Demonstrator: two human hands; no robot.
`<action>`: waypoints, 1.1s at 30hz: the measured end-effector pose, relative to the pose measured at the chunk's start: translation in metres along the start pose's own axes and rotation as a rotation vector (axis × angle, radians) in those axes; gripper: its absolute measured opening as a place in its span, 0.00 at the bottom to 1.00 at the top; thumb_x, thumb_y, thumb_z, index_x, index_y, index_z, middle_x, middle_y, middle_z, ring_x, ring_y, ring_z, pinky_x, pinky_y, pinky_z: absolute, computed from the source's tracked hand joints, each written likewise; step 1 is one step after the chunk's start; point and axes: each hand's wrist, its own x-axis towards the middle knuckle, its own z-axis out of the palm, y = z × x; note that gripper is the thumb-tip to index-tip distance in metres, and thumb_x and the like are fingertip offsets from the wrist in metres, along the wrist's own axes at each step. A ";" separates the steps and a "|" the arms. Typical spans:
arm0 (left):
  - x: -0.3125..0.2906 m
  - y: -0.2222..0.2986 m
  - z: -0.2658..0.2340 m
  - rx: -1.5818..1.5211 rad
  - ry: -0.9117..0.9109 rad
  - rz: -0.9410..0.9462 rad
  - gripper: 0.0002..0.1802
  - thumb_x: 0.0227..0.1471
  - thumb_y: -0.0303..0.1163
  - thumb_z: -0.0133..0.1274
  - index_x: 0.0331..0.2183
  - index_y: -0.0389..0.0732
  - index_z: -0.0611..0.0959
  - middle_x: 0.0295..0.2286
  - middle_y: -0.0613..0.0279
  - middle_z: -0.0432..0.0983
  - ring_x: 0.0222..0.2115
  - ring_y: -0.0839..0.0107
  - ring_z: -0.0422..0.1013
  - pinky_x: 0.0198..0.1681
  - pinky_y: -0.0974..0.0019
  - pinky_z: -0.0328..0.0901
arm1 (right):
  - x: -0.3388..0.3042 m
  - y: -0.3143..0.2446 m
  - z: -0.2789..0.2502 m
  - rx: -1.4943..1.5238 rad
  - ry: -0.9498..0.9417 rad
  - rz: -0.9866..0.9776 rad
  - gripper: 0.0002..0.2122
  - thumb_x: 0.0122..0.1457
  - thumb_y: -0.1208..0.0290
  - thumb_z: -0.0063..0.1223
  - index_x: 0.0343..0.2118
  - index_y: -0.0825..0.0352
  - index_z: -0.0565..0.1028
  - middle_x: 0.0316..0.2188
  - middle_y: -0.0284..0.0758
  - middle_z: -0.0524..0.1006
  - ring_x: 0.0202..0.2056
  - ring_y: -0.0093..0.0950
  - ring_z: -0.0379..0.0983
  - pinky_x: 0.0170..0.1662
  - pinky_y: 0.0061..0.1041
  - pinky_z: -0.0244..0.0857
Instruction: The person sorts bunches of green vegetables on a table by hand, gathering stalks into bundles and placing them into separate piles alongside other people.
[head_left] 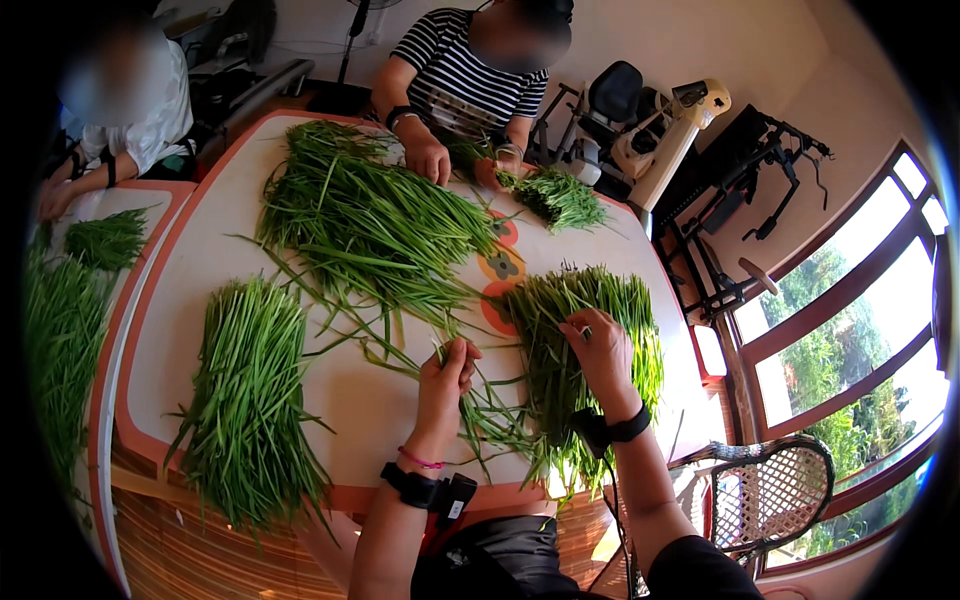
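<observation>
Close to the table's near edge, my left hand [447, 382] is closed around a few chives [485, 420] whose leaves hang below the fist. My right hand [602, 348] is above the right-hand pile of chives [590, 290], fingers curled into a pinch; what they hold, if anything, is too small to make out. At the left lies a neat bundle of chives [255, 360], its leaves drooping over the near edge. A large loose heap of chives [370, 210] spreads over the far middle, with stray leaves trailing toward my left hand.
Across the table, a person in a striped shirt [480, 65] handles chives beside a smaller bunch [560, 198]. Another person [140, 130] sits at a second table [165, 200] with more chives at the far left. A woven chair [770, 495] stands at right, below the windows.
</observation>
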 end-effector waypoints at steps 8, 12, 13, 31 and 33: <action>0.003 -0.005 0.005 -0.123 0.069 0.109 0.16 0.57 0.43 0.44 0.24 0.43 0.71 0.23 0.70 0.68 0.25 0.79 0.62 0.25 0.74 0.56 | 0.013 0.034 0.007 -0.221 -0.110 0.109 0.06 0.47 0.65 0.57 0.27 0.59 0.77 0.27 0.34 0.74 0.29 0.36 0.72 0.29 0.34 0.64; 0.004 -0.006 -0.001 -0.199 -0.030 0.054 0.15 0.57 0.43 0.44 0.25 0.43 0.70 0.22 0.71 0.65 0.21 0.81 0.60 0.23 0.76 0.54 | 0.013 0.032 0.012 -0.283 -0.143 0.136 0.05 0.47 0.65 0.56 0.26 0.59 0.76 0.28 0.34 0.73 0.29 0.36 0.72 0.30 0.36 0.64; 0.005 -0.006 -0.003 -0.185 -0.035 0.052 0.15 0.56 0.43 0.45 0.26 0.42 0.71 0.21 0.72 0.64 0.20 0.82 0.58 0.22 0.77 0.53 | 0.012 0.029 0.012 -0.263 -0.099 0.101 0.05 0.48 0.66 0.56 0.26 0.59 0.76 0.28 0.33 0.73 0.28 0.36 0.72 0.29 0.36 0.64; -0.002 0.004 0.002 0.036 -0.046 0.065 0.14 0.54 0.38 0.50 0.33 0.37 0.79 0.15 0.79 0.57 0.15 0.87 0.48 0.18 0.79 0.42 | -0.030 -0.064 0.025 0.133 -0.075 -0.323 0.06 0.51 0.66 0.54 0.27 0.61 0.74 0.20 0.32 0.74 0.17 0.34 0.70 0.18 0.29 0.62; 0.003 -0.002 -0.004 0.035 0.032 0.118 0.15 0.56 0.42 0.46 0.29 0.39 0.77 0.19 0.75 0.62 0.17 0.85 0.53 0.19 0.77 0.49 | -0.032 -0.063 0.027 0.155 -0.128 -0.268 0.08 0.51 0.63 0.54 0.25 0.62 0.75 0.17 0.33 0.73 0.16 0.35 0.70 0.18 0.30 0.62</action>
